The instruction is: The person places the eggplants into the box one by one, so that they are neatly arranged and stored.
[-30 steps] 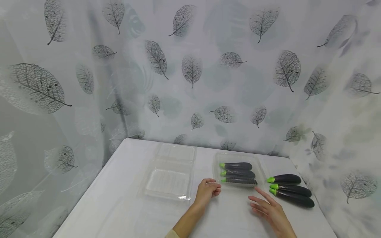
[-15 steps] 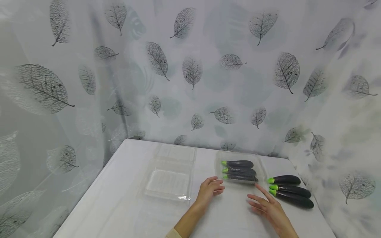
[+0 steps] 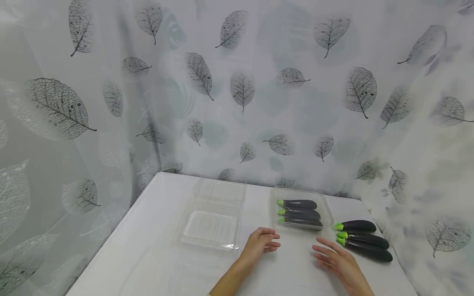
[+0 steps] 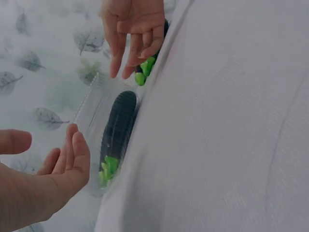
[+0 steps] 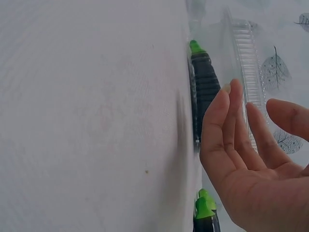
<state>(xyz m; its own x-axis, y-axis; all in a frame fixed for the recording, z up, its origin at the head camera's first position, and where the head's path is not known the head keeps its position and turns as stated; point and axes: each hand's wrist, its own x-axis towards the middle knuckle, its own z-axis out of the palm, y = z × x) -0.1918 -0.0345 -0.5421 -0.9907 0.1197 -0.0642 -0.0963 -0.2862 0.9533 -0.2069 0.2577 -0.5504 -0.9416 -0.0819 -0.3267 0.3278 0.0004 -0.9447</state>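
Three dark purple eggplants [image 3: 300,214] with green stems lie side by side in a clear plastic box [image 3: 325,210] at the right of the table. My left hand [image 3: 258,243] is in front of the box's left end, apart from it, its fingers loosely bent and holding nothing. To the right, my right hand [image 3: 340,260] hovers in front of the box's right end with fingers spread, also holding nothing. In the right wrist view, the box's ribbed clear plastic [image 5: 251,72] rises behind the fingers. Three more eggplants [image 3: 364,239] lie loose beside my right hand.
A second clear plastic box [image 3: 211,228] lies opened flat on the left of the table, its lid [image 3: 221,192] toward the back. The white table [image 3: 155,255] is bounded by a leaf-patterned curtain [image 3: 244,123] behind and at both sides.
The front of the eggplant box has shifted slightly away from me. Both hands have since drawn back a little from it. The loose eggplants stay in place.
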